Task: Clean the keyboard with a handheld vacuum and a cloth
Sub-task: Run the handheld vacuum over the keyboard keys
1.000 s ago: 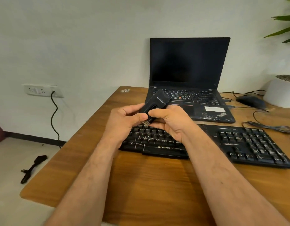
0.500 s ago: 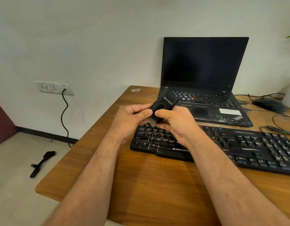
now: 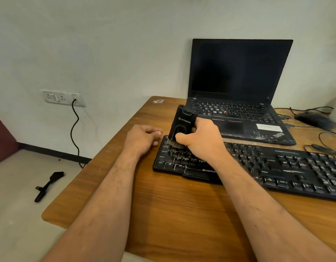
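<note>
Left hand (image 3: 142, 138) now off vacuum (image 3: 182, 123), loosely curled.

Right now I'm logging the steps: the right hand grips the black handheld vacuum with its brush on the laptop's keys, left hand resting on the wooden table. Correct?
Not quite. In the head view the black handheld vacuum, gripped by the right hand, has its brush on the black external keyboard, not the laptop. The left hand does rest on the wooden table.

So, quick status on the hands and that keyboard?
Right hand grips vacuum, brush on keyboard top-left. Left hand loose fist on desk. Nothing blocking.
</note>
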